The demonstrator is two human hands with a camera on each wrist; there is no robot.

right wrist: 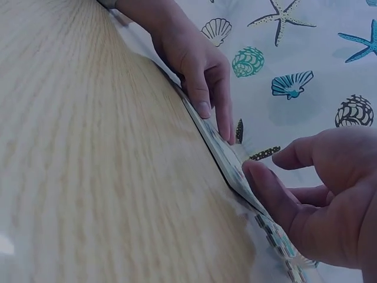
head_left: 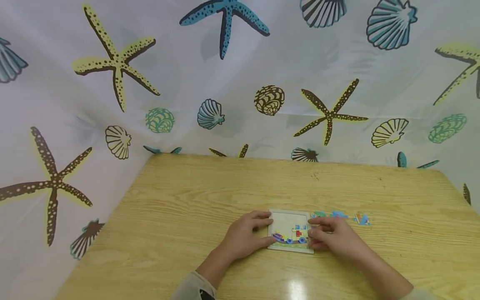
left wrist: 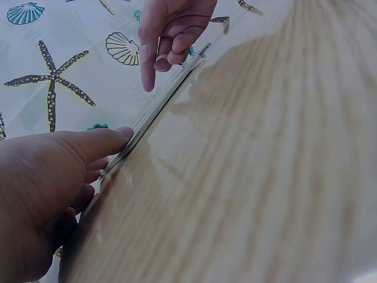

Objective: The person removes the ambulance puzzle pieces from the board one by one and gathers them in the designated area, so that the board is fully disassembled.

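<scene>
A small jigsaw puzzle tray (head_left: 288,216) with a pale rim lies flat on the table. Its lower part shows a colourful vehicle picture with blue wheels; the upper part is bare. My left hand (head_left: 245,233) rests at the tray's left edge, thumb low and fingers higher up. In the left wrist view the left thumb (left wrist: 112,141) lies straight along the rim. At the right edge is my right hand (head_left: 337,237), fingertips right at the rim. The right wrist view shows its thumb (right wrist: 268,188) and index finger apart, with nothing visible between them.
Loose puzzle pieces lie just beyond and right of the right hand: a green one (head_left: 318,213), a blue one (head_left: 338,214) and a blue-orange one (head_left: 362,219). The wood-grain table (head_left: 180,200) ends at a white curtain (head_left: 240,129) printed with starfish and shells.
</scene>
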